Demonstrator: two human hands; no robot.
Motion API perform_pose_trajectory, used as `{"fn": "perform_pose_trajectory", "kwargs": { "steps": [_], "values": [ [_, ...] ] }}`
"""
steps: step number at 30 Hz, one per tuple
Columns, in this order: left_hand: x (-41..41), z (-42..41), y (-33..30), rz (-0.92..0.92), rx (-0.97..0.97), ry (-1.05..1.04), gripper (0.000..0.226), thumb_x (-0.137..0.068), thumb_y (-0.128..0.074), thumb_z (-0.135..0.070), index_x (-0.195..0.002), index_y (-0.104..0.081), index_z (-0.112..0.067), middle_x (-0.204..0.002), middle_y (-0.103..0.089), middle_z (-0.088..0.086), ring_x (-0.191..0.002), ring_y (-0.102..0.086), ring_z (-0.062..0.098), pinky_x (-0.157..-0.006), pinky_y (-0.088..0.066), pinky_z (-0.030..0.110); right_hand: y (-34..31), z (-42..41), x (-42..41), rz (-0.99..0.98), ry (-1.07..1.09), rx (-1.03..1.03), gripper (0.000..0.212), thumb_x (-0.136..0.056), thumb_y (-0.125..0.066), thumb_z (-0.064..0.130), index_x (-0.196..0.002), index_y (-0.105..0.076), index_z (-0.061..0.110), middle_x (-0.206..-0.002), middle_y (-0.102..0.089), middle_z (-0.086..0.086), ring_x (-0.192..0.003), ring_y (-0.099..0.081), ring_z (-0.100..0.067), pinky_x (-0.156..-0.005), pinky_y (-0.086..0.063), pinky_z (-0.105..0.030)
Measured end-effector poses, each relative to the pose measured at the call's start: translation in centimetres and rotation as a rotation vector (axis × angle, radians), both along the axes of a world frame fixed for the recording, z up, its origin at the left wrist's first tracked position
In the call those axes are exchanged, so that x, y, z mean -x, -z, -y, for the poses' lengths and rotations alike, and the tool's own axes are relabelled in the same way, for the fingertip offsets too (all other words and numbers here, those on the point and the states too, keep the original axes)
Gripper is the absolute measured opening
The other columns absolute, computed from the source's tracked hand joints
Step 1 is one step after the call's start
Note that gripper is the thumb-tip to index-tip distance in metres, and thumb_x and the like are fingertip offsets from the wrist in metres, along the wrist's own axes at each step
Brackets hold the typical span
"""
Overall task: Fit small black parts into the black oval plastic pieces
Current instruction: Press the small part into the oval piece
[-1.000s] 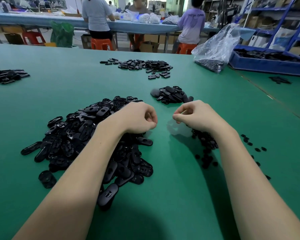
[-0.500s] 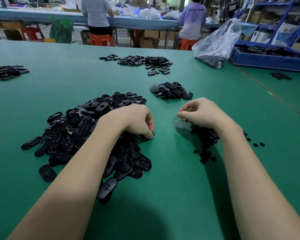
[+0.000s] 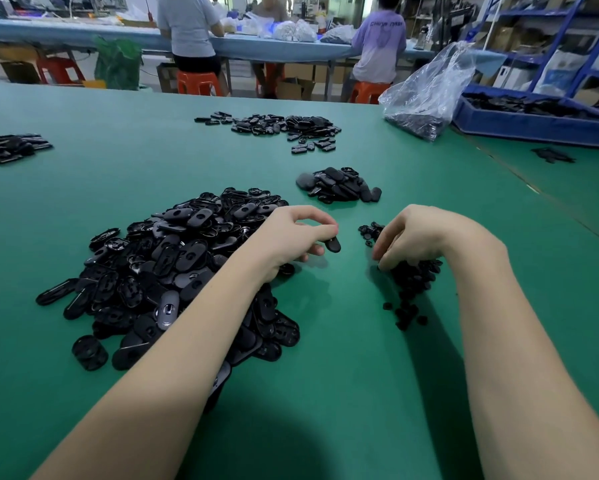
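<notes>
Left hand has now lifted an oval piece from the pile.

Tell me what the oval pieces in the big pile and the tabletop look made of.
Black oval plastic pieces: moulded hard plastic, it seems, semi-gloss; light glints on the rims and moulded holes show. Green tabletop: probably a matte rubber or vinyl mat; even colour, soft shadows, no glare.

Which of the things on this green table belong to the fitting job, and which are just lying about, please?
In use:
- oval piece, pinched by the left hand
- big oval pile
- small-parts pile, under the right hand
- small pile ahead, possibly finished ones

Lying about:
- clear plastic bag
- blue crate
- far piles and
</notes>
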State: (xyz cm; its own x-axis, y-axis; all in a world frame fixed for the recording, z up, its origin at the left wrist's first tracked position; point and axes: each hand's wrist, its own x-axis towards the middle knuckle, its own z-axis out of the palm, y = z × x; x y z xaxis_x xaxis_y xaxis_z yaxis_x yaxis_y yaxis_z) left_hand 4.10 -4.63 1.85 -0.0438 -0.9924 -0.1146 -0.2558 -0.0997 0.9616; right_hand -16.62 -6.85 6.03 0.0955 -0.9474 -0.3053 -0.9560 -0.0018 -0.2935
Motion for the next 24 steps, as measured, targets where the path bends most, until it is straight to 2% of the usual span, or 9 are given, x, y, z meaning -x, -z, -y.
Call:
{"fn": "perform_pose_trajectory", "kwargs": {
  "steps": [2,6,12,15,17,18,20,22,24],
  "values": [
    [0.1,-0.1,0.1,-0.039,-0.007,-0.010,0.002,-0.090,-0.074,-0.018,-0.092,-0.076,-0.019,-0.086,-0.073,0.005,-0.058,-0.065,0.008,-0.049,-0.045,0.017,0.1,-0.1,-0.1,-0.024,0.010,-0.024,0.022,-0.070,-0.085,0.030,-0.073,-0.077,0.050,-0.088,-0.078,0.013,-0.074,-0.071,-0.007,-0.090,-0.060,-0.035],
    [0.1,-0.1,0.2,-0.083,-0.020,-0.024,0.008,-0.094,-0.069,-0.014,-0.098,-0.076,-0.013,-0.091,-0.074,0.002,-0.059,-0.067,0.009,-0.048,-0.046,0.016,0.4,-0.2,-0.4,-0.018,0.041,-0.018,0.022,-0.064,-0.086,0.034,-0.074,-0.077,0.051,-0.086,-0.078,0.011,-0.077,-0.074,-0.013,-0.090,-0.059,-0.035],
    [-0.2,0.0,0.3,-0.047,-0.024,-0.030,0.014,-0.095,-0.065,-0.011,-0.095,-0.076,-0.018,-0.092,-0.075,0.002,-0.063,-0.069,0.009,-0.047,-0.043,0.016,1.0,-0.2,-0.4,0.039,0.008,0.057,0.016,-0.070,-0.077,0.032,-0.073,-0.076,0.048,-0.081,-0.077,0.010,-0.076,-0.074,-0.017,-0.085,-0.062,-0.037],
    [-0.3,0.0,0.2,-0.043,-0.011,-0.035,0.015,-0.094,-0.065,-0.010,-0.099,-0.076,-0.018,-0.077,-0.075,-0.005,-0.063,-0.069,0.007,-0.048,-0.044,0.015,1.0,0.2,-0.4,0.180,-0.018,0.133,0.015,-0.077,-0.072,0.027,-0.074,-0.079,0.041,-0.081,-0.077,0.013,-0.074,-0.070,-0.006,-0.077,-0.058,-0.029],
    [-0.3,0.0,0.2,-0.047,-0.004,-0.042,0.014,-0.094,-0.066,-0.011,-0.100,-0.076,-0.019,-0.072,-0.075,-0.007,-0.063,-0.069,0.007,-0.049,-0.044,0.015,0.9,0.3,-0.6,0.330,-0.038,0.143,0.018,-0.083,-0.070,0.024,-0.077,-0.080,0.038,-0.076,-0.075,0.014,-0.056,-0.060,0.001,-0.065,-0.050,-0.023],
    [-0.3,0.0,0.1,-0.049,0.000,-0.049,0.014,-0.093,-0.067,-0.011,-0.100,-0.076,-0.019,-0.074,-0.075,-0.007,-0.063,-0.069,0.007,-0.049,-0.044,0.015,0.9,0.3,-0.7,0.403,-0.038,0.147,0.019,-0.084,-0.069,0.022,-0.079,-0.081,0.036,-0.072,-0.074,0.013,-0.050,-0.055,-0.001,-0.062,-0.047,-0.022],
    [-0.2,-0.1,0.1,-0.051,0.006,-0.064,0.013,-0.092,-0.068,-0.012,-0.099,-0.076,-0.020,-0.078,-0.076,-0.006,-0.064,-0.070,0.008,-0.050,-0.044,0.016,1.0,0.2,-0.9,0.532,-0.022,0.146,0.017,-0.085,-0.070,0.019,-0.083,-0.081,0.031,-0.072,-0.073,0.006,-0.051,-0.051,-0.008,-0.063,-0.046,-0.023],
    [-0.2,-0.1,0.0,-0.058,0.012,-0.070,0.013,-0.091,-0.070,-0.012,-0.100,-0.075,-0.020,-0.082,-0.078,-0.004,-0.065,-0.071,0.007,-0.051,-0.043,0.017,1.0,0.1,-1.2,0.612,-0.002,0.125,0.008,-0.083,-0.075,0.020,-0.085,-0.080,0.026,-0.085,-0.077,-0.007,-0.054,-0.049,-0.012,-0.065,-0.046,-0.025],
    [-0.2,-0.2,-0.1,-0.065,0.020,-0.067,0.013,-0.090,-0.071,-0.013,-0.100,-0.074,-0.021,-0.086,-0.079,-0.002,-0.066,-0.071,0.006,-0.052,-0.043,0.016,1.1,0.1,-1.5,0.636,0.019,0.112,0.005,-0.080,-0.080,0.024,-0.085,-0.080,0.023,-0.095,-0.077,-0.010,-0.052,-0.048,-0.011,-0.068,-0.046,-0.027]
  ]
}}
